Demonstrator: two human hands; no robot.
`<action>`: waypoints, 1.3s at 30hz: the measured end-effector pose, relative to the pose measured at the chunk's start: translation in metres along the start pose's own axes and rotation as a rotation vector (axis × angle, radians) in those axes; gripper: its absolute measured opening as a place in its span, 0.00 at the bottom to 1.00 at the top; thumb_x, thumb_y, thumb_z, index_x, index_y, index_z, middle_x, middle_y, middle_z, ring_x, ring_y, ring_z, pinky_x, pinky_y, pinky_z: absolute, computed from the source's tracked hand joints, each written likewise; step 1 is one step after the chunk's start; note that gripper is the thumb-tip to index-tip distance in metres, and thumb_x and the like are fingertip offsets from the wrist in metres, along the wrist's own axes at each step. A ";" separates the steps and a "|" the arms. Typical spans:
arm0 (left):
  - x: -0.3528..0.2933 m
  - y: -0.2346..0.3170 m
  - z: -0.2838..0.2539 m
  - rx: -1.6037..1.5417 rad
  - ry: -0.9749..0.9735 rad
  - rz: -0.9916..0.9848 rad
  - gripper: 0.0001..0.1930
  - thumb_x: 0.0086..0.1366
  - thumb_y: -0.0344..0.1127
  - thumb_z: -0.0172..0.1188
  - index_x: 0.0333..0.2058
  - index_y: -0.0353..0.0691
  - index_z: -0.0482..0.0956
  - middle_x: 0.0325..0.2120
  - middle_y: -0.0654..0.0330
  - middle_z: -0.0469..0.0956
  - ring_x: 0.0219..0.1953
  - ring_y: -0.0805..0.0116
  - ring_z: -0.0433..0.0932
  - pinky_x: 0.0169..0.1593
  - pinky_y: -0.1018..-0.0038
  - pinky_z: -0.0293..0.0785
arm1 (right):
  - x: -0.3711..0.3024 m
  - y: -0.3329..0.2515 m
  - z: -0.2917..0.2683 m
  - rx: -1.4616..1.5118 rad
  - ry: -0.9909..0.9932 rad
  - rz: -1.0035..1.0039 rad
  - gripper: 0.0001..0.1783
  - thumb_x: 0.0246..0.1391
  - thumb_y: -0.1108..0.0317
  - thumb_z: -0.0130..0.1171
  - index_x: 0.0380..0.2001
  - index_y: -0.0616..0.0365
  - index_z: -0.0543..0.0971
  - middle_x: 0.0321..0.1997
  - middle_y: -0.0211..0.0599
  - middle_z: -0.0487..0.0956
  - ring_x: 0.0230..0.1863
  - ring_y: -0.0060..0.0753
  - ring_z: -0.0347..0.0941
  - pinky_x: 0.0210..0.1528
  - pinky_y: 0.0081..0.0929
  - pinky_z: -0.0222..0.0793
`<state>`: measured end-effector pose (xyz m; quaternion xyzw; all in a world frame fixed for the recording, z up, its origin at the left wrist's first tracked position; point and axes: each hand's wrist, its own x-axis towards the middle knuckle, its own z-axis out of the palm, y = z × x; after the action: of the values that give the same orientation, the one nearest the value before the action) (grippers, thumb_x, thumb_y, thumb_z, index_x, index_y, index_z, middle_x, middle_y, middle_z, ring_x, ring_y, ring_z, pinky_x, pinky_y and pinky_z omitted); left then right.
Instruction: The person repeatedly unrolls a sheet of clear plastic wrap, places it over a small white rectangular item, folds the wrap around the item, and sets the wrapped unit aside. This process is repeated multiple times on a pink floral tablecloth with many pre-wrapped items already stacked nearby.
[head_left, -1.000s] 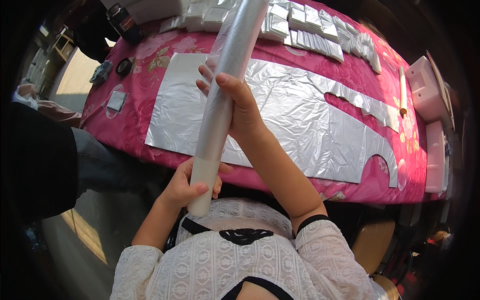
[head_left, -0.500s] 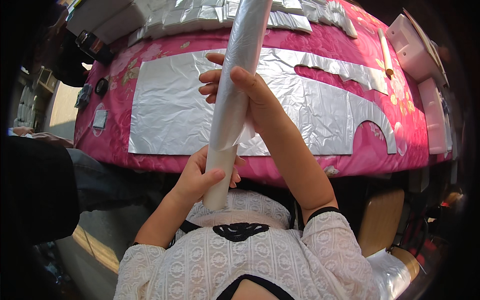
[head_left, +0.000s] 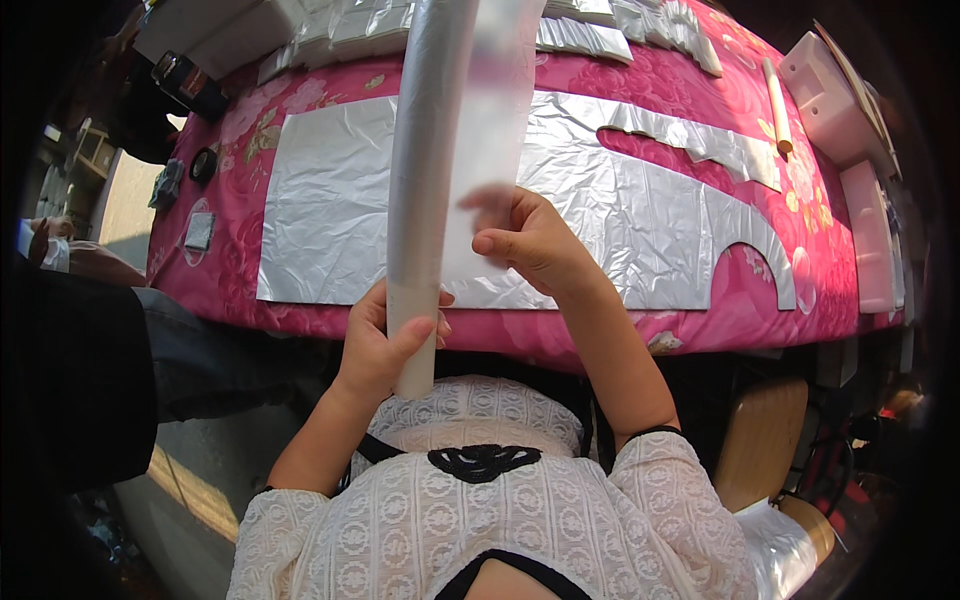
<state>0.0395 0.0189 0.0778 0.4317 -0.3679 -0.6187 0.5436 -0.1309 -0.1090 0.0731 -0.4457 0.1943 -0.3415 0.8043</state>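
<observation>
Here, left hand [head_left: 392, 335] round film roll [head_left: 425, 160], right hand [head_left: 530, 240] at loose flap [head_left: 492, 125], grip unclear; jar label [head_left: 193, 88] unreadable.

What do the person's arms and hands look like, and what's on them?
The left hand and right hand wear no gloves, and the forearms are bare. The short white sleeves have a lacy pattern and thin black trim.

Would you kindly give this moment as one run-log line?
Left hand: grips roll near its lower end | Right hand: at film flap, grasp unclear | Silver sheet: spread on pink tablecloth
</observation>
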 end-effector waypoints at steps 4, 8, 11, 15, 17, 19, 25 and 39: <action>0.000 0.002 0.001 -0.262 -0.205 -0.115 0.30 0.50 0.43 0.64 0.48 0.31 0.67 0.36 0.53 0.75 0.30 0.71 0.76 0.30 0.76 0.75 | 0.000 0.003 0.006 -0.040 -0.056 0.002 0.17 0.43 0.69 0.67 0.38 0.62 0.78 0.24 0.23 0.74 0.23 0.11 0.63 0.24 0.12 0.57; -0.002 0.005 0.002 -0.369 -0.359 -0.285 0.43 0.43 0.56 0.67 0.51 0.29 0.64 0.38 0.51 0.73 0.31 0.68 0.76 0.29 0.74 0.76 | -0.008 0.006 0.009 0.137 -0.287 -0.040 0.11 0.43 0.69 0.67 0.30 0.62 0.80 0.32 0.29 0.79 0.31 0.16 0.71 0.34 0.16 0.66; 0.001 -0.010 0.000 -0.680 -0.472 -0.280 0.42 0.47 0.55 0.65 0.52 0.28 0.62 0.39 0.49 0.72 0.34 0.66 0.76 0.29 0.74 0.76 | -0.011 0.000 0.014 0.111 -0.293 -0.097 0.14 0.42 0.67 0.67 0.33 0.63 0.79 0.33 0.30 0.79 0.35 0.19 0.73 0.39 0.18 0.68; 0.002 -0.042 -0.005 -1.126 -0.761 -0.292 0.37 0.54 0.50 0.58 0.53 0.26 0.60 0.40 0.44 0.72 0.39 0.59 0.76 0.37 0.66 0.75 | -0.016 0.003 0.021 0.069 -0.249 -0.059 0.17 0.41 0.67 0.69 0.35 0.63 0.78 0.34 0.31 0.79 0.36 0.20 0.73 0.40 0.19 0.68; 0.002 -0.047 0.003 -1.281 -0.938 -0.356 0.35 0.57 0.47 0.55 0.54 0.25 0.59 0.42 0.40 0.71 0.40 0.55 0.76 0.42 0.62 0.74 | -0.016 0.006 0.027 0.046 -0.261 -0.083 0.18 0.40 0.67 0.69 0.35 0.62 0.77 0.34 0.31 0.78 0.37 0.20 0.73 0.40 0.18 0.68; 0.002 -0.043 -0.002 -1.150 -0.846 -0.408 0.36 0.58 0.50 0.50 0.55 0.24 0.57 0.46 0.37 0.69 0.41 0.52 0.75 0.46 0.61 0.70 | -0.021 -0.001 0.026 -0.046 -0.205 -0.061 0.19 0.38 0.66 0.71 0.34 0.62 0.78 0.31 0.30 0.78 0.34 0.20 0.73 0.37 0.20 0.69; 0.019 -0.008 -0.009 -0.144 -0.193 -0.188 0.29 0.62 0.57 0.36 0.47 0.36 0.66 0.36 0.55 0.73 0.37 0.68 0.73 0.42 0.72 0.70 | -0.027 0.010 0.033 -0.725 0.203 -0.031 0.21 0.38 0.56 0.70 0.29 0.63 0.78 0.19 0.30 0.74 0.21 0.20 0.69 0.25 0.23 0.65; -0.028 -0.031 -0.058 0.300 -0.245 -0.676 0.17 0.62 0.47 0.53 0.40 0.39 0.68 0.24 0.62 0.73 0.22 0.74 0.73 0.27 0.78 0.71 | -0.027 0.049 0.055 -1.331 -0.107 -0.685 0.16 0.45 0.54 0.59 0.25 0.57 0.76 0.27 0.33 0.74 0.35 0.34 0.71 0.41 0.29 0.65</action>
<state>0.0833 0.0519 0.0320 0.5261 -0.3533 -0.7494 0.1917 -0.0971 -0.0392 0.0601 -0.8895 0.1708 -0.3610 0.2218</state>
